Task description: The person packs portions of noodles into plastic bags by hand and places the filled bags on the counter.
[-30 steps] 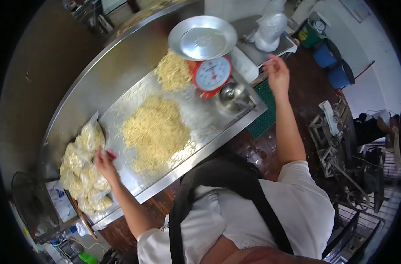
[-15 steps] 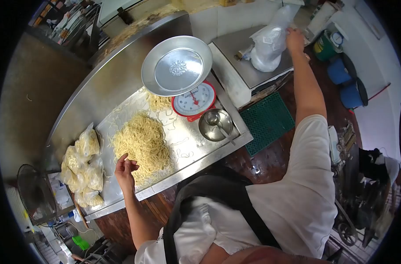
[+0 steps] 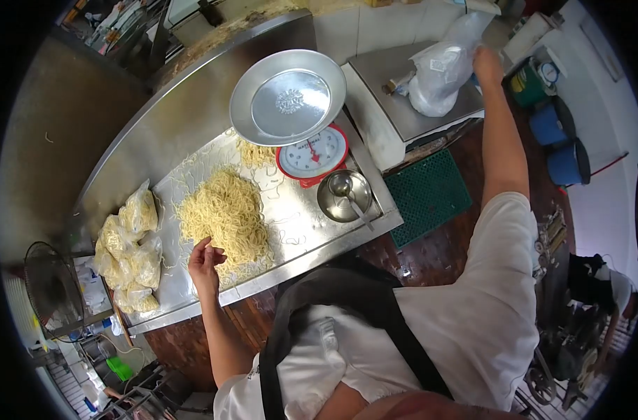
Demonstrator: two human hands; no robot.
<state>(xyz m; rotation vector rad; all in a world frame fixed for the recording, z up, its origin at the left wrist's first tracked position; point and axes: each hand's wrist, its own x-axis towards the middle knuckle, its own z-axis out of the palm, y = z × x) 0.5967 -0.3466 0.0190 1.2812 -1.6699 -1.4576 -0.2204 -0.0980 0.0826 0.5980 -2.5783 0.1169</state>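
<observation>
My left hand (image 3: 205, 267) hovers at the near edge of a large heap of yellow noodles (image 3: 228, 213), its fingers loosely bent and apart, holding nothing. Far to the right, my right hand (image 3: 488, 68) is stretched out beside a bulky translucent plastic bag (image 3: 438, 80) on a steel surface. Its fingers are curled and mostly hidden, so what they grip does not show. Left of the heap lie several filled bags of noodles (image 3: 131, 245). A red dial scale (image 3: 312, 155) with a round metal pan (image 3: 289, 101) stands behind it.
A metal bowl (image 3: 343, 196) with a ladle sits near the steel table's (image 3: 291, 269) front right corner. On the floor are a green mat (image 3: 431, 196) and blue buckets (image 3: 567, 164). A fan (image 3: 49, 290) stands at left. Another person's arm (image 3: 611, 332) shows at lower right.
My right hand has shifted slightly outward and down along the bag's right side, its fingers now more curled. My left hand stays near the noodles. The whole view has shifted slightly.
</observation>
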